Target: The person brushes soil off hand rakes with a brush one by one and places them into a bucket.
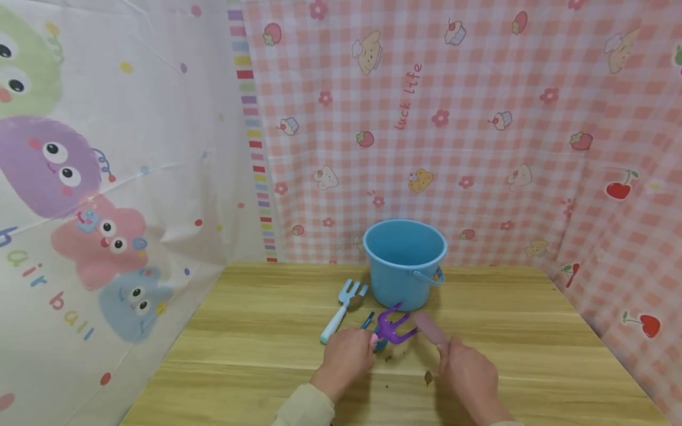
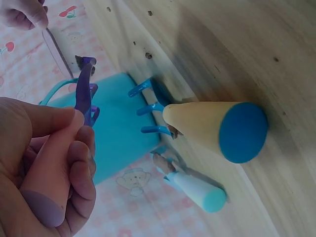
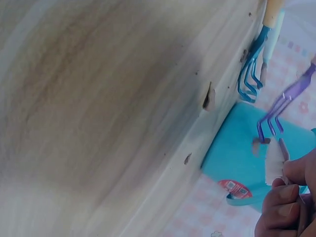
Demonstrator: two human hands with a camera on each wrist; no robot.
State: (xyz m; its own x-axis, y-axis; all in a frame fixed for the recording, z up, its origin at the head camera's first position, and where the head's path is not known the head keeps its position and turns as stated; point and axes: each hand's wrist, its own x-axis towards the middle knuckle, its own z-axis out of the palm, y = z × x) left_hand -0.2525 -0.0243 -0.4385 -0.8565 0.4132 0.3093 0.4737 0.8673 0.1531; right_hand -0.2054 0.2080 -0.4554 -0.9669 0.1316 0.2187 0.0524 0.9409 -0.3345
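My left hand [image 1: 348,358] grips the pink handle of a purple garden fork [image 1: 391,328], its tines pointing right. Dark dirt clings to the tines in the left wrist view. A pale pink brush [image 1: 430,328] is held by my right hand [image 1: 471,370]; its whitish bristles [image 3: 274,163] are close to the tines in the right wrist view, and I cannot tell whether they touch. Behind both tools stands a blue bucket [image 1: 399,284]. Partly hidden under the purple fork lies a blue hand rake [image 2: 153,103] with a tan handle.
Left of the bucket lies a light blue fork [image 1: 335,322] with a brown clump at its tines. Bits of dirt and a dry leaf [image 1: 428,378] are scattered on the wooden table [image 1: 240,367]. A checked cloth [image 1: 341,130] hangs behind.
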